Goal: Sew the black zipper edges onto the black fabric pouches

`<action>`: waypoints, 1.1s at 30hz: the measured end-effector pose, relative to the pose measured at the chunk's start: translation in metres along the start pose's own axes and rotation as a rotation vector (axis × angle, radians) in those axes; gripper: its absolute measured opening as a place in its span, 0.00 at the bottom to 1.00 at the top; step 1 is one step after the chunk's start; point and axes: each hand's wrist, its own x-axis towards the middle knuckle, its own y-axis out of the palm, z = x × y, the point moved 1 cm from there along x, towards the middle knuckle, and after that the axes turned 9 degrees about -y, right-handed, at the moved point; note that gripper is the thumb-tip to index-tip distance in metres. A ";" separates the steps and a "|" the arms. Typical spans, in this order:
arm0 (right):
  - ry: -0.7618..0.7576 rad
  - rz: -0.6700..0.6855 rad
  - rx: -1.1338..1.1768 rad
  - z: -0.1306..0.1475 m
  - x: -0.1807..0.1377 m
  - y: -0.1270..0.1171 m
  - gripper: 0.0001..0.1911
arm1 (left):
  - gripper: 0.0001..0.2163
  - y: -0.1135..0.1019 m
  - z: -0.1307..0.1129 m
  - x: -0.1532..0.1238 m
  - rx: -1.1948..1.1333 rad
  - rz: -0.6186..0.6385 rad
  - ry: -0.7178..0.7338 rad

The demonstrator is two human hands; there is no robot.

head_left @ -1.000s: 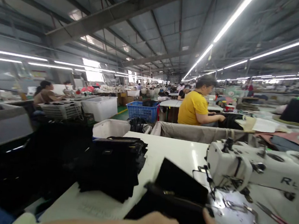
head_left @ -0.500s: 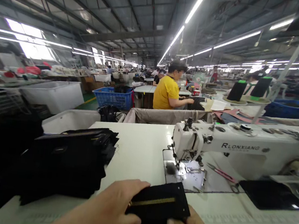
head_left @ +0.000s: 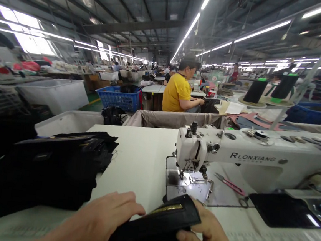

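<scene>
White sewing table (head_left: 144, 161), both hands (head_left: 99, 222) gripping black zippered piece (head_left: 160, 221)

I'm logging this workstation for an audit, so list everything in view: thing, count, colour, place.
black fabric piece with a brass zipper: one, black, held before the machine
white sewing machine: one, white, right on the table
white work table: one, white, centre
stack of black fabric pieces: one, black, left on the table
pink-handled snips: one, pink, on the machine bed
blue plastic basket: one, blue, beyond the table
person in a yellow shirt: one, seated ahead
left hand: grip on the zipper piece
right hand: grip on the zipper piece
</scene>
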 end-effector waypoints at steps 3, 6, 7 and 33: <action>0.041 -0.035 -0.067 -0.010 0.001 -0.012 0.10 | 0.21 -0.016 -0.011 0.007 -0.016 0.011 0.021; 0.141 -0.047 0.039 -0.016 0.000 -0.017 0.20 | 0.17 -0.040 -0.028 0.024 -0.049 0.130 -0.012; 0.139 -0.043 0.068 -0.015 0.001 -0.019 0.20 | 0.16 -0.047 -0.034 0.032 -0.038 0.202 -0.056; 0.174 0.038 0.012 -0.067 0.011 0.004 0.08 | 0.13 0.047 -0.006 0.094 -0.521 0.397 -0.235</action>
